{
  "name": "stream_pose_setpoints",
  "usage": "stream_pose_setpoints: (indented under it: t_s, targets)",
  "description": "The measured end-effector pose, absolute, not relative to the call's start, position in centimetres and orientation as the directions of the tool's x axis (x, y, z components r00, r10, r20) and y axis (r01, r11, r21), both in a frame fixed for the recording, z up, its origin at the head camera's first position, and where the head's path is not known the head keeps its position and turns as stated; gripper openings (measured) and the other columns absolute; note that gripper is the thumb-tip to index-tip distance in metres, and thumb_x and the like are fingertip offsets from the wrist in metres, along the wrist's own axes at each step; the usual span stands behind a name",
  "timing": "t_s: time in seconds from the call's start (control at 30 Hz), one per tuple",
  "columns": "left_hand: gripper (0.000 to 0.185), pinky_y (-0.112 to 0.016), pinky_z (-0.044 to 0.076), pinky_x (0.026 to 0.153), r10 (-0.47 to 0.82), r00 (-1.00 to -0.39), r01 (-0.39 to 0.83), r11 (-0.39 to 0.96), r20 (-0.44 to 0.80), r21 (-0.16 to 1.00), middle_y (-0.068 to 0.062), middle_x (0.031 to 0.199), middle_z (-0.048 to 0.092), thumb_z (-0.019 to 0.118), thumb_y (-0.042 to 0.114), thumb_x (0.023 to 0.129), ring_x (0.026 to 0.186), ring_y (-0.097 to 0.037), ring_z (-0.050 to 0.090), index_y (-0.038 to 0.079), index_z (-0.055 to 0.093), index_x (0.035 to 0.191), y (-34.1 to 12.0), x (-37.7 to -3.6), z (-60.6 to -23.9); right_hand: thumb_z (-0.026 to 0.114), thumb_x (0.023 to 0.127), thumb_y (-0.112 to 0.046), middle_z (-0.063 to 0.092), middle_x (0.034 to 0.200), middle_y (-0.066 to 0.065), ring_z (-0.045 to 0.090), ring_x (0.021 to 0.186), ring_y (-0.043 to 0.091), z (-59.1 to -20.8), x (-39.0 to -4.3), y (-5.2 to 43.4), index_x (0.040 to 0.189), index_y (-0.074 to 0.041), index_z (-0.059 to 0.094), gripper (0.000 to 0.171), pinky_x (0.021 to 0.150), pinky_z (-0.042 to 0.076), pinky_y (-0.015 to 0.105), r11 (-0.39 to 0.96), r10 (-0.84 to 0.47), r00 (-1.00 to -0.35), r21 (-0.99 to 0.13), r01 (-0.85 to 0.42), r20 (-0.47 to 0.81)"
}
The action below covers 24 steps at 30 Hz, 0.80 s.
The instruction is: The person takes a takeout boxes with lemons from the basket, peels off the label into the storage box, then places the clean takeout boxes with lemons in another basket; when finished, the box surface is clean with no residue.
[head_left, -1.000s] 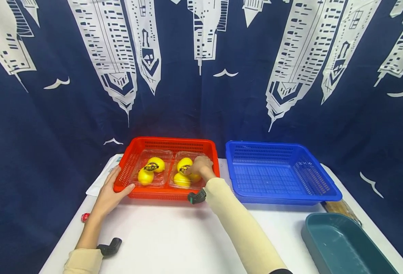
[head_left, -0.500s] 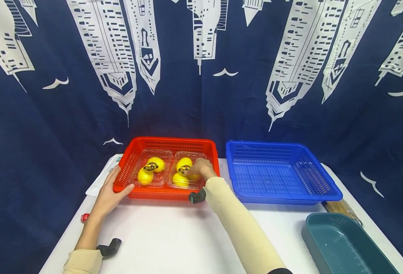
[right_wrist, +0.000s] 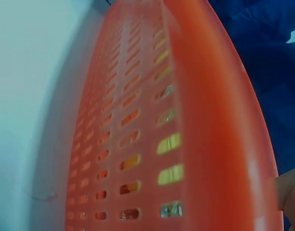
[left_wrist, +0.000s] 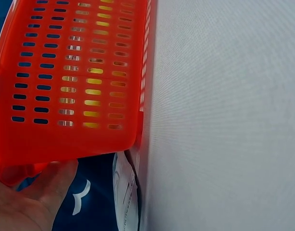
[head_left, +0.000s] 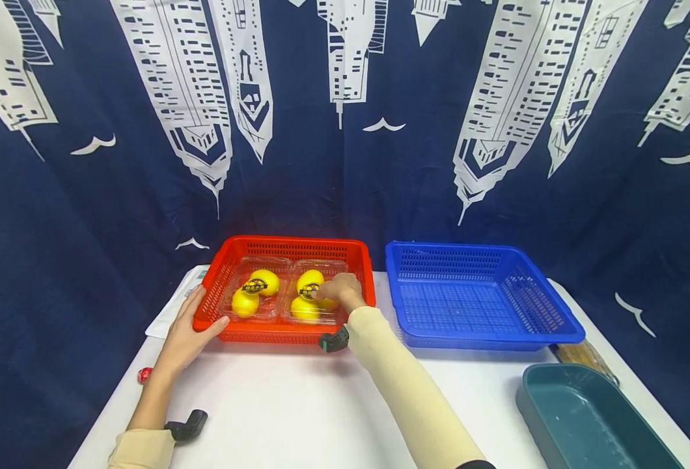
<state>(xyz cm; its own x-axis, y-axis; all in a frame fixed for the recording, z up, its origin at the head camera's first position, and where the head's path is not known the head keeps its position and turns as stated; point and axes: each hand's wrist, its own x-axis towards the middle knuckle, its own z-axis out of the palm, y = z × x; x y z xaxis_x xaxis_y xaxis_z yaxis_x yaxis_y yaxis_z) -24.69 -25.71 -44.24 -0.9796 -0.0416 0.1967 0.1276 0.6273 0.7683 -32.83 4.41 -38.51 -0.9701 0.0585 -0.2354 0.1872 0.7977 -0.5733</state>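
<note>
Two clear plastic boxes of yellow lemons sit side by side in a red slotted basket (head_left: 298, 335). The left box (head_left: 226, 306) has a dark label band over its lemons (head_left: 264, 282). My right hand (head_left: 345, 288) reaches over the basket's front rim and grips the right box (head_left: 327, 319) at its right side, fingers over the lid near the label. My left hand (head_left: 185, 335) rests on the basket's left front corner, its fingers straight along the outer side and thumb spread over the front rim. In the right wrist view, the basket wall (right_wrist: 113, 115) hides most of my right hand.
A blue basket (head_left: 456, 305) stands right of the red one. Nearer, a deep teal tray (head_left: 585, 407) sits at the right front, with a brown wooden piece (head_left: 584, 357) behind it. A small red ball (head_left: 144, 374) and a white sheet (head_left: 169, 312) lie at the left edge.
Both boxes have slid slightly left inside the red basket, with my right hand on the right one. My left hand has stayed on the corner.
</note>
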Motion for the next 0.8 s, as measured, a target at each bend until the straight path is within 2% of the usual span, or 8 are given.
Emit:
stream_pose_setpoints:
  t_s: [0.1, 0.23, 0.37, 0.53, 0.57, 0.67, 0.73, 0.8]
  targets:
    - [0.093, -0.072, 0.020, 0.112, -0.046, -0.978, 0.129, 0.631, 0.203, 0.765, -0.017, 0.163, 0.016, 0.068, 0.042, 0.087, 0.147, -0.045, 0.018, 0.006, 0.018, 0.156, -25.7, -24.7, -44.4, 0.077, 0.077, -0.036, 0.046, 0.138, 0.025, 0.055, 0.116, 0.037, -38.6, -32.8, 4.4, 0.130, 0.009, 0.049, 0.075, 0.106, 0.047, 0.043, 0.737, 0.070, -0.965, -0.639, 0.220, -0.251]
    - [0.093, -0.072, 0.021, 0.111, -0.052, -0.978, 0.125, 0.632, 0.203, 0.765, -0.017, 0.163, 0.016, 0.068, 0.042, 0.087, 0.147, -0.046, 0.018, 0.005, 0.018, 0.156, -25.8, -24.5, -44.3, 0.077, 0.077, -0.034, 0.046, 0.142, 0.028, 0.049, 0.129, 0.040, -38.6, -32.6, 4.5, 0.150, 0.010, 0.009, 0.109, 0.114, 0.038, 0.048, 0.631, 0.063, -0.956, -0.731, 0.260, -0.286]
    - [0.093, -0.072, 0.020, 0.111, -0.046, -0.978, 0.130, 0.627, 0.203, 0.768, -0.017, 0.163, 0.016, 0.068, 0.042, 0.087, 0.147, -0.046, 0.017, 0.005, 0.018, 0.156, -25.8, -24.5, -44.2, 0.079, 0.075, -0.031, 0.059, 0.122, 0.027, 0.054, 0.123, 0.038, -38.6, -32.6, 4.6, 0.150, 0.006, 0.000, 0.114, 0.112, 0.040, 0.048, 0.547, 0.061, -0.949, -0.784, 0.292, -0.311]
    - [0.092, -0.073, 0.020, 0.111, -0.048, -0.976, 0.139, 0.619, 0.214, 0.773, -0.017, 0.163, 0.016, 0.068, 0.041, 0.087, 0.147, -0.046, 0.017, 0.005, 0.019, 0.155, -25.6, -24.7, -44.4, 0.078, 0.076, -0.032, 0.054, 0.132, 0.026, 0.050, 0.127, 0.037, -38.7, -32.7, 5.1, 0.151, 0.004, -0.003, 0.117, 0.115, 0.037, 0.048, 0.528, 0.058, -0.943, -0.792, 0.307, -0.327]
    - [0.092, -0.072, 0.020, 0.111, -0.049, -0.975, 0.140, 0.617, 0.216, 0.774, -0.017, 0.163, 0.016, 0.068, 0.041, 0.087, 0.147, -0.046, 0.017, 0.005, 0.019, 0.155, -25.5, -24.7, -44.4, 0.078, 0.076, -0.033, 0.051, 0.137, 0.026, 0.048, 0.129, 0.037, -38.7, -32.7, 5.2, 0.151, 0.006, 0.000, 0.116, 0.115, 0.036, 0.048, 0.537, 0.056, -0.945, -0.789, 0.300, -0.322]
    - [0.091, -0.072, 0.020, 0.112, -0.049, -0.973, 0.147, 0.618, 0.224, 0.772, -0.017, 0.163, 0.017, 0.068, 0.041, 0.087, 0.147, -0.046, 0.018, 0.004, 0.020, 0.155, -25.4, -24.8, -44.4, 0.078, 0.076, -0.036, 0.053, 0.134, 0.021, 0.050, 0.123, 0.034, -38.8, -32.8, 5.5, 0.144, 0.006, 0.030, 0.093, 0.110, 0.043, 0.046, 0.565, 0.048, -0.948, -0.774, 0.286, -0.315]
    - [0.091, -0.072, 0.020, 0.112, -0.048, -0.972, 0.152, 0.621, 0.230, 0.769, -0.018, 0.162, 0.018, 0.068, 0.041, 0.087, 0.146, -0.046, 0.018, 0.004, 0.020, 0.155, -25.4, -24.8, -44.5, 0.078, 0.076, -0.039, 0.057, 0.123, 0.016, 0.053, 0.113, 0.031, -38.8, -32.9, 5.6, 0.129, 0.003, 0.049, 0.074, 0.100, 0.049, 0.042, 0.592, 0.042, -0.952, -0.760, 0.268, -0.304]
    - [0.091, -0.071, 0.020, 0.112, -0.046, -0.973, 0.149, 0.623, 0.226, 0.768, -0.017, 0.162, 0.017, 0.068, 0.041, 0.087, 0.147, -0.046, 0.018, 0.004, 0.019, 0.155, -25.4, -24.8, -44.4, 0.078, 0.076, -0.039, 0.057, 0.105, 0.012, 0.053, 0.100, 0.027, -38.8, -32.9, 5.7, 0.113, -0.002, 0.057, 0.056, 0.087, 0.051, 0.038, 0.603, 0.037, -0.954, -0.754, 0.260, -0.298]
